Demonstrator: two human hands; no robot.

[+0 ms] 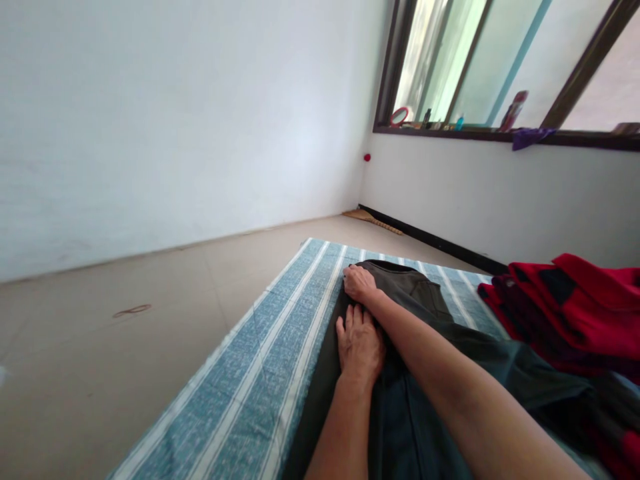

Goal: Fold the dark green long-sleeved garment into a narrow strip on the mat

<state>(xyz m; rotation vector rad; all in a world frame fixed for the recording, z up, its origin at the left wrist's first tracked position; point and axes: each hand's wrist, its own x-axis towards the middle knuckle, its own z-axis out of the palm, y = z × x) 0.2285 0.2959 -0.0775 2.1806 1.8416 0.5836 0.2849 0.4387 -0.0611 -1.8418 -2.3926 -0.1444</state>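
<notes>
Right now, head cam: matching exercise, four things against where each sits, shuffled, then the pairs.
Things:
1. Left hand
2. Right hand
3. Pile of red cloth
4. Purple cloth

Places:
A. Draped over the window ledge
B. On the far end of the dark garment
C. Flat on the garment, nearer the camera
D. At the right edge of the blue-and-white striped mat

Pairs: 1-C, 2-B, 3-D, 4-A

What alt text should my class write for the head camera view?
A person's left hand and right hand press a dark garment on a blue-and-white striped mat on a tiled floor, with red clothes piled to the right.
</notes>
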